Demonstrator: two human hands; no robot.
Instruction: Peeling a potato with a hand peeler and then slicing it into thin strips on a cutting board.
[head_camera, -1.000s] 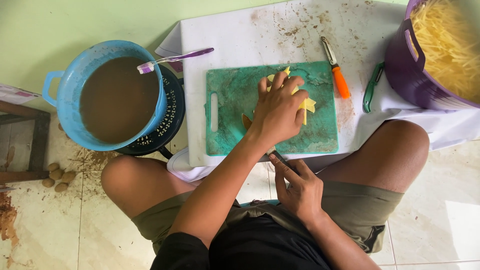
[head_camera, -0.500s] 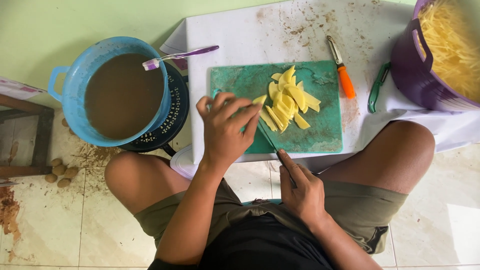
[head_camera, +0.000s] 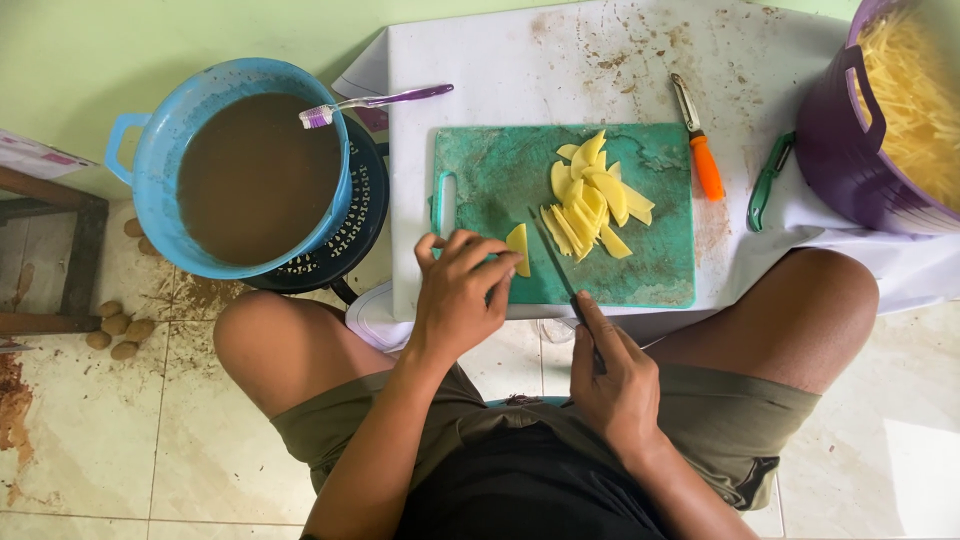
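A green cutting board (head_camera: 490, 175) lies on a white table (head_camera: 600, 70) in front of me. A fan of yellow potato slices (head_camera: 592, 195) is spread across its middle. My left hand (head_camera: 460, 290) is at the board's near edge, pinching one yellow potato piece (head_camera: 518, 247) between its fingertips. My right hand (head_camera: 615, 375) is over my lap, closed around the handle of a knife (head_camera: 555, 262) whose dark blade lies on the board, pointing toward the slices.
A blue tub of brown water (head_camera: 250, 170) with a purple toothbrush (head_camera: 375, 100) on its rim sits on a black strainer at the left. An orange peeler (head_camera: 698, 140), a green peeler (head_camera: 768, 180) and a purple bucket of potato strips (head_camera: 900, 110) stand right. Small potatoes (head_camera: 118, 330) lie on the floor.
My left hand came off the pile of slices and drew back to the board's near-left edge with one piece. The slices now lie uncovered. My right hand keeps the knife.
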